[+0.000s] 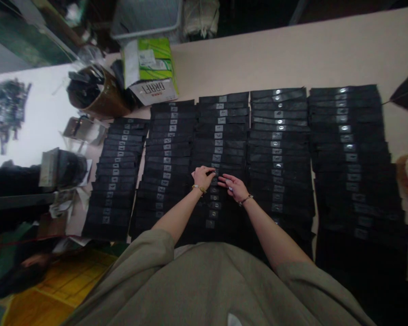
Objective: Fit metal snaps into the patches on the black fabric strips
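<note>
Fingertips of the left hand (204,177) pinched together over overlapping black pieces (236,149); at three o'clock, the right hand (237,187) was loosely open.

1. Overlapping pieces (236,132) lie on the table (360,50) in five side-by-side columns, running from its near side towards its far side.
2. Labels (218,135) sit on the pieces.
3. A box (158,88) stands behind the second column from the left.
4. Just left of the box is a bin (113,97) with things inside.
5. Nearer than the bin, left of the leftmost column, are two containers (66,168), one before the other.
6. Beyond the table's far edge, a tub (146,33) lies left of a bundle (201,19).
7. A crate (73,276) is at the near left.
</note>
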A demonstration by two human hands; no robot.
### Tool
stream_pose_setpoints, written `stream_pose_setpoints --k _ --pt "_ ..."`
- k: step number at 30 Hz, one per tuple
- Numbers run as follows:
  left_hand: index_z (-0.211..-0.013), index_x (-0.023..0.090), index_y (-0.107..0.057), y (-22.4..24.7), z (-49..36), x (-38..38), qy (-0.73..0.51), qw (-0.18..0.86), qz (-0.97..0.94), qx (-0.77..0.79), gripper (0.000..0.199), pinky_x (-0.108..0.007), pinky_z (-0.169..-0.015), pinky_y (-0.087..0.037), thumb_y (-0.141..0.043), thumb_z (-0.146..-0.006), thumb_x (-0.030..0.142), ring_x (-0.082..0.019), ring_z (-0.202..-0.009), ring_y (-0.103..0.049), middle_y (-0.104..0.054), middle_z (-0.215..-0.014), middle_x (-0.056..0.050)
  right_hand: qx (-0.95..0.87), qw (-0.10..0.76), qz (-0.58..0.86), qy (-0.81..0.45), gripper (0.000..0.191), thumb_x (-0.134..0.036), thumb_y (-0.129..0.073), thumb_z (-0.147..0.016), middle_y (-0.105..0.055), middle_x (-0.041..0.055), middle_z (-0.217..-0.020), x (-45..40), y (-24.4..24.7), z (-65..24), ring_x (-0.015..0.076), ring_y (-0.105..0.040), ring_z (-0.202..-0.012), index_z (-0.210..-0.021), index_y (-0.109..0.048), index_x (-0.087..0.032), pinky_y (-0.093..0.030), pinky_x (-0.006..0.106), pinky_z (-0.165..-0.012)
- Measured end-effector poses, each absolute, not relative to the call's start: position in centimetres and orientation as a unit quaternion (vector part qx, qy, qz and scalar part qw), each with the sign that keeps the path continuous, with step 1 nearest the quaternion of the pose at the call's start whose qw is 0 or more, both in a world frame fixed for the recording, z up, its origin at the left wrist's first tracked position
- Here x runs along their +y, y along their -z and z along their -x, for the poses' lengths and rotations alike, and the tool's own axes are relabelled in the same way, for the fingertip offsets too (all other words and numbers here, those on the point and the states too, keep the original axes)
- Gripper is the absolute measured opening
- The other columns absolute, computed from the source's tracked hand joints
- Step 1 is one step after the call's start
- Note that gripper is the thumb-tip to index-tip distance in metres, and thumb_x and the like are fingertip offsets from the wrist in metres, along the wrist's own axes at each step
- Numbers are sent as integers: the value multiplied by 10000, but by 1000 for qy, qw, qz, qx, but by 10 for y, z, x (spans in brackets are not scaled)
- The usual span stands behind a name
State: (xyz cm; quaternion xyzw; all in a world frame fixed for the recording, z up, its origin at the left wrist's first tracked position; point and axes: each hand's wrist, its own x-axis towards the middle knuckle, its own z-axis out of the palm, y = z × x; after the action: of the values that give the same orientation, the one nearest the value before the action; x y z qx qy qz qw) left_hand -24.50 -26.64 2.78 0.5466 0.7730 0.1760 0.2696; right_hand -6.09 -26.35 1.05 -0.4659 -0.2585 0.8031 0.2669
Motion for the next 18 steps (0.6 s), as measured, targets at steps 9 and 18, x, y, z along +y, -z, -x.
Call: stream_pose_setpoints --k 9,18 --pt "-999 315 -765 -27 239 -267 -183 251 -532 788 178 -425 -959 -400 -734 -833 371 -237 -1068 -584 -731 -1046 -3 -297 239 544 -747 258 -368 -677 -824 -755 104 -931 -264 -10 70 107 -662 -575 -966 -614 -161 -257 137 -363" --pt "-1239 306 -664 -39 247 -273 -156 252 -620 727 416 -435 -985 -397 -724 -829 330 -250 -1120 -568 -704 -1171 -27 -329 237 562 -721 360 -490 -755 -708 -686 8 -687 -264 -4 74 60 -516 -424 -790 -602 -174 -280 154 -336"
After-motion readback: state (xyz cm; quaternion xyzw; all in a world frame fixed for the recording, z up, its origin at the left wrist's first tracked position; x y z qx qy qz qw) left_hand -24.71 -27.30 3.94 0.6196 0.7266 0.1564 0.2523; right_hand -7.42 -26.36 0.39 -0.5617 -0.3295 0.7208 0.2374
